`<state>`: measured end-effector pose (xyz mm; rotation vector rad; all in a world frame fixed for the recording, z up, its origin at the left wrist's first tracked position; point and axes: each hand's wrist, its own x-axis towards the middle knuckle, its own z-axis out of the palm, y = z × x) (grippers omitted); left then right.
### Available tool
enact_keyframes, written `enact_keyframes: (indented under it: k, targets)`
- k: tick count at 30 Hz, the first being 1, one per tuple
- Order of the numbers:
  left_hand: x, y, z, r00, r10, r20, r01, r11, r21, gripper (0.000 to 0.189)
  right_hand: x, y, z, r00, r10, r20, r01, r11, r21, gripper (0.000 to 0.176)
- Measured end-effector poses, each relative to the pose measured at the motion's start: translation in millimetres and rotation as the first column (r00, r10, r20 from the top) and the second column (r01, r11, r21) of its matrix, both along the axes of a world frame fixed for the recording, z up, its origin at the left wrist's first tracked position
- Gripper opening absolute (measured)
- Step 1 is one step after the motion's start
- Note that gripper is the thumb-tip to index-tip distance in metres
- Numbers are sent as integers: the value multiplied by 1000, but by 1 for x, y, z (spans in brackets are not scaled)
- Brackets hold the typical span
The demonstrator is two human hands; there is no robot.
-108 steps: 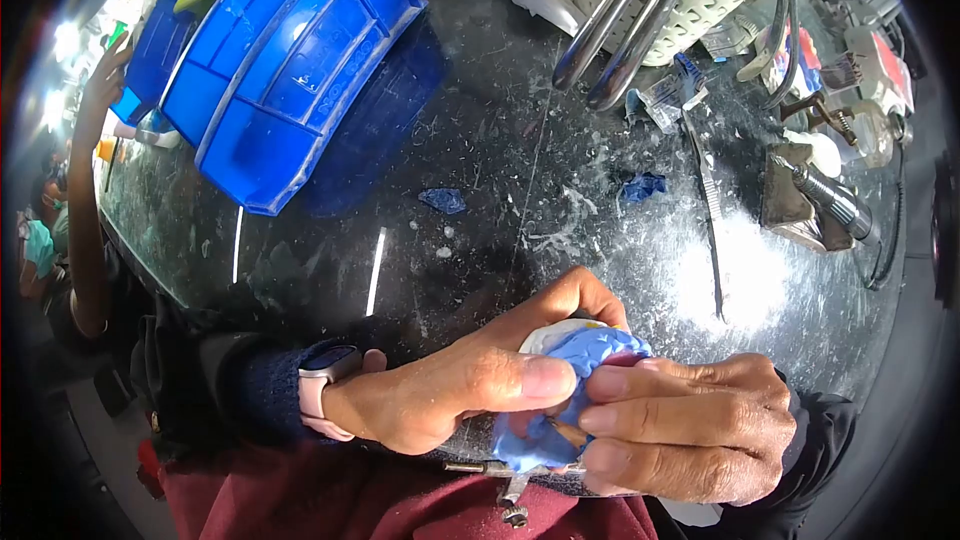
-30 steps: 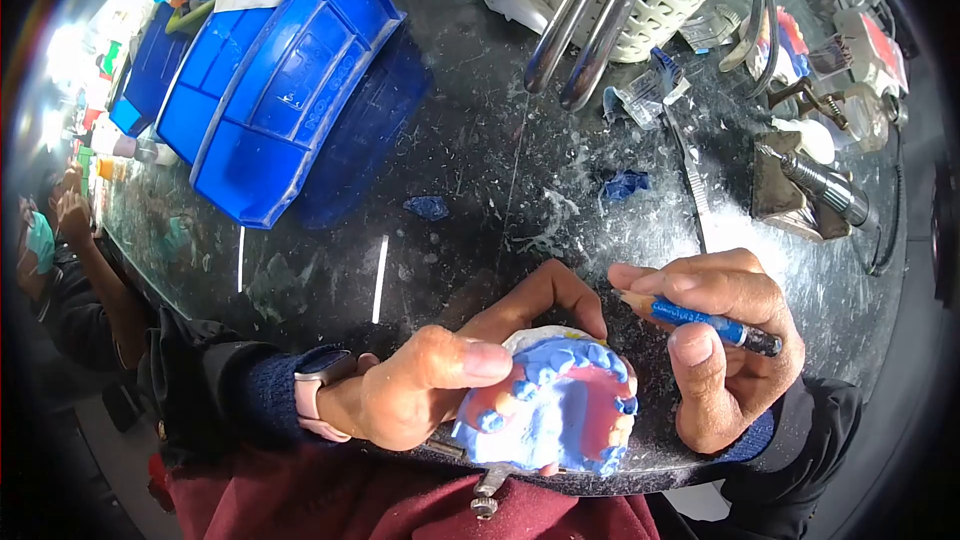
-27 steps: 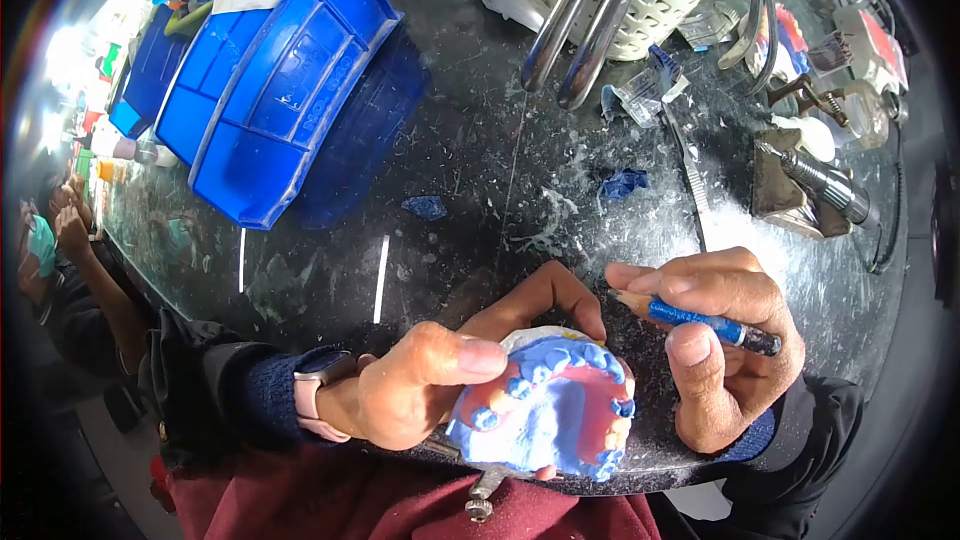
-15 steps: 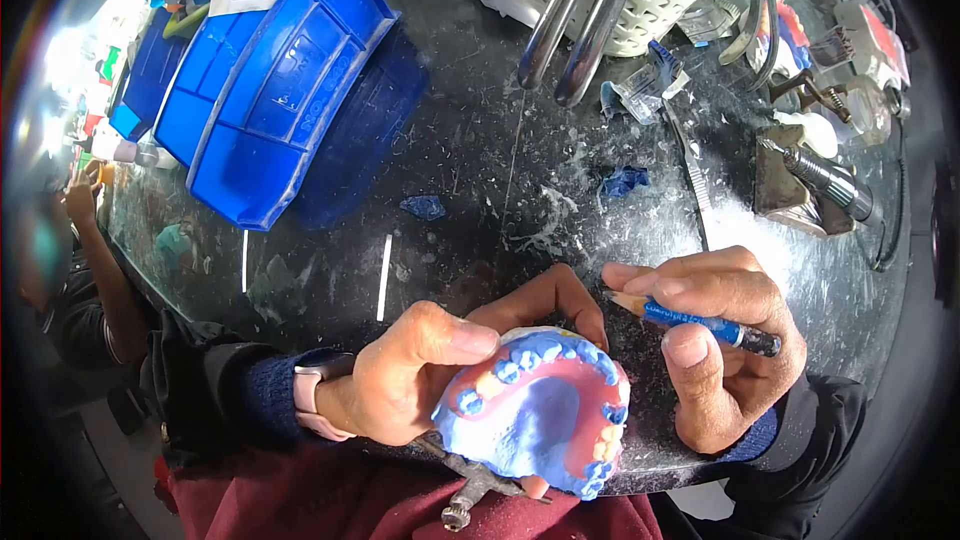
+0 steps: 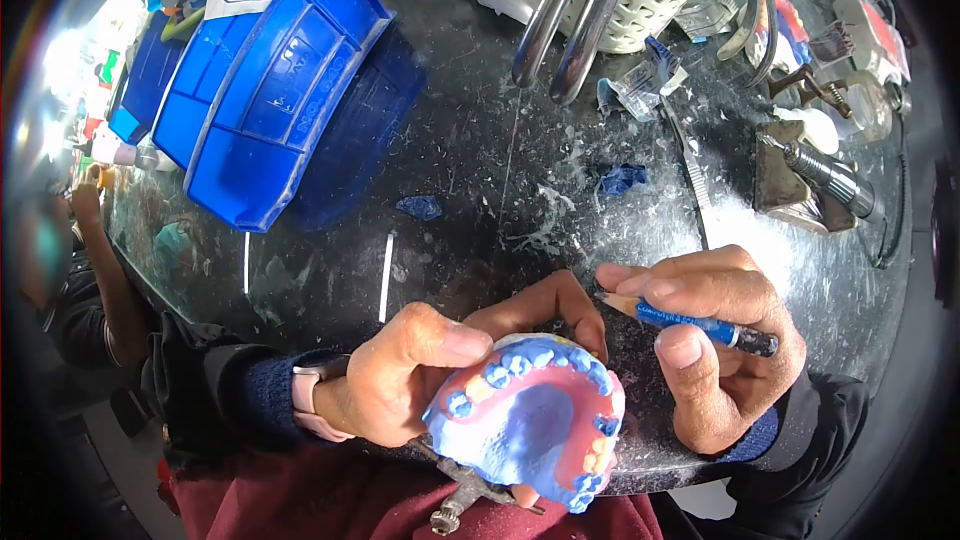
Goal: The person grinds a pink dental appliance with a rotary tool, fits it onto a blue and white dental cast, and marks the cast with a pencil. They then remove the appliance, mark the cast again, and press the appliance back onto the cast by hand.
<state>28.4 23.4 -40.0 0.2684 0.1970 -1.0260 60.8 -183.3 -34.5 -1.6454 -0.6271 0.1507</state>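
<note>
My left hand (image 5: 415,370) is closed around a dental model (image 5: 535,425), a blue cast with pink wax along the arch and a few cream-coloured teeth set in it. Its thumb lies on the upper left rim. Below the cast, part of a metal articulator (image 5: 462,500) sticks out with a knob on its end. In my right hand (image 5: 725,350) a short blue pencil (image 5: 700,322) is gripped between thumb and fingers. The pencil's sharpened wooden tip points left, to the upper right of the model and apart from it.
Blue plastic bins (image 5: 285,90) stand at the upper left. A white woven basket (image 5: 640,0) with metal tools is at the back. On the right a handpiece (image 5: 825,180) rests on a stand. Blue wax scraps (image 5: 622,178) lie on the dusty tabletop. Another person (image 5: 85,280) sits at far left.
The dental model has shifted slightly left and down in my left hand. My right hand with the pencil has barely moved.
</note>
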Motion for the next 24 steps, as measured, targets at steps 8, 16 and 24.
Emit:
enact_keyframes:
  k: [8, 16, 24]
  targets:
    - [3, 3, 2, 988, -115, 104, 106, 991, 86, 80, 0, 0, 1, 1000, 1, -5, -1, 1000, -7, 22]
    - [2, 2, 4, 997, -76, 34, 70, 987, 143, 81, 2, -6, 3, 997, 60, 48, -60, 998, -6, 23]
    - [2, -1, -1, 971, 0, 237, -65, 962, 265, 62, -19, -5, 19, 991, 134, -5, -134, 991, 18, 22]
